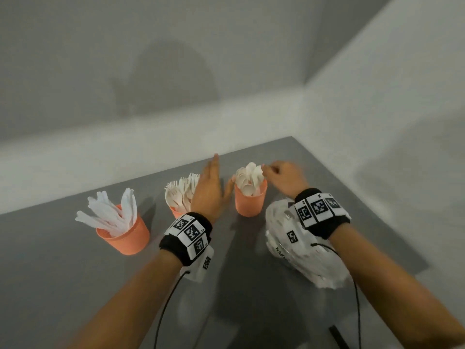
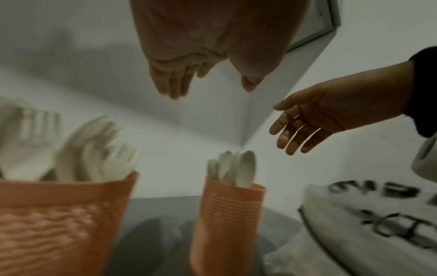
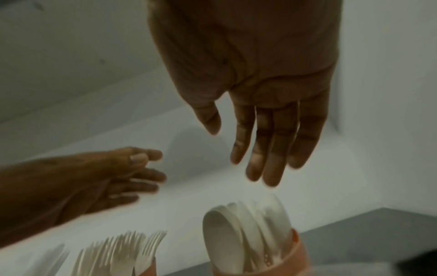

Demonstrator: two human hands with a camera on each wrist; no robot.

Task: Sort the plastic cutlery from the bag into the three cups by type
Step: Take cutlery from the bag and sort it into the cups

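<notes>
Three orange cups stand in a row on the grey table (image 1: pixel 241 285). White knives fill the left cup (image 1: pixel 125 238), forks the middle cup (image 1: pixel 176 212), spoons the right cup (image 1: pixel 250 202). My left hand (image 1: pixel 214 182) hovers between the fork and spoon cups with straight fingers and holds nothing. Just above the spoons (image 3: pixel 236 233) my right hand (image 1: pixel 276 172) hangs with relaxed, spread fingers (image 3: pixel 264 164) and an empty palm. The white plastic bag (image 1: pixel 297 248) lies under my right wrist, with more white cutlery inside it.
White walls meet in a corner behind the table's far right edge (image 1: pixel 294 138). The bag (image 2: pixel 378 214) sits close to the right of the spoon cup (image 2: pixel 227 220). Cables run from both wristbands toward me. A dark strip (image 1: pixel 338 336) lies near the front edge.
</notes>
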